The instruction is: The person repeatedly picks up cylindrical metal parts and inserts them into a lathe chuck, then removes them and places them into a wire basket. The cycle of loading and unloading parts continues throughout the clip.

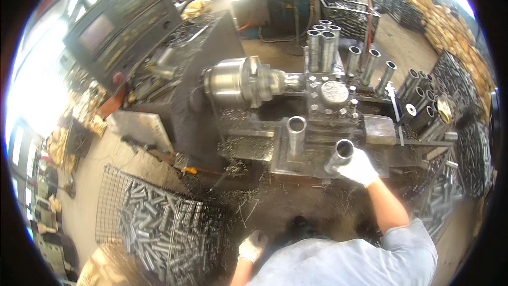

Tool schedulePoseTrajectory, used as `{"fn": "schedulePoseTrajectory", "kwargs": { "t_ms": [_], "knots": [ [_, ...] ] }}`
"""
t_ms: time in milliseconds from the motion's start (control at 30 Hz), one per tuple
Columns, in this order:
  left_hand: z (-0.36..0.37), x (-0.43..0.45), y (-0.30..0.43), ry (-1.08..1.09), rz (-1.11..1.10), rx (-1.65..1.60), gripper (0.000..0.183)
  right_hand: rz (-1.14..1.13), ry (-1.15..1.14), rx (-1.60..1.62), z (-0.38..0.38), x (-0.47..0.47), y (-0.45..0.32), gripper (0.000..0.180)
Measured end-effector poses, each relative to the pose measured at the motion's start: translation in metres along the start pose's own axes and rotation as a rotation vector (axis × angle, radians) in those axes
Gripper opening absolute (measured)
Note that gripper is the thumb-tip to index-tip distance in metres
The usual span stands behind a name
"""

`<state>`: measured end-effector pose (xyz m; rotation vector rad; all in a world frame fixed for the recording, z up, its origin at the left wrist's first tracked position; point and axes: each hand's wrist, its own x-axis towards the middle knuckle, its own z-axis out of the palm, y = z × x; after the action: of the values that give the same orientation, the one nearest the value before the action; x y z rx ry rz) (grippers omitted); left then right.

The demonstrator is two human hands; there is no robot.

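My right hand (359, 168), in a white glove, is closed around a short steel tube (336, 163) near the front edge of the lathe carriage (279, 169). The tube leans a little, its open end up. To its left another steel tube (296, 139) stands upright on the carriage. Low in front of my body is my gloved left hand (251, 248), beside the wire basket; a dark round patch at its fingers is too blurred to tell what it holds. Behind the tubes are the lathe chuck (234, 81) and the tool post (334, 92), with bolts around its top.
Several tubes (328, 49) stand grouped behind the tool post, and more (416, 97) stand to the right. A caliper (393, 101) lies near them. The wire basket (109, 206) at lower left holds many metal tubes. Metal chips (238, 147) litter the lathe bed.
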<state>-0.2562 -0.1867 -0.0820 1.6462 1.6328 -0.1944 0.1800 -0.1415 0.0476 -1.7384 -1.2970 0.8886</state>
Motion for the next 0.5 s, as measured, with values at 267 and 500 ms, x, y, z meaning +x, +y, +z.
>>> {"fn": "schedulePoseTrajectory", "kwargs": {
  "t_ms": [267, 500],
  "knots": [
    [0.077, -0.144, -0.109, 0.445, -0.181, -0.290, 0.047, -0.215, -0.568, -0.108, 0.175, -0.070, -0.063, 0.046],
    [0.205, -0.351, -0.220, 0.775, -0.885, -0.810, 0.051, -0.864, -1.392, -0.391, 0.423, -0.236, -0.130, 0.070]
  ]
}}
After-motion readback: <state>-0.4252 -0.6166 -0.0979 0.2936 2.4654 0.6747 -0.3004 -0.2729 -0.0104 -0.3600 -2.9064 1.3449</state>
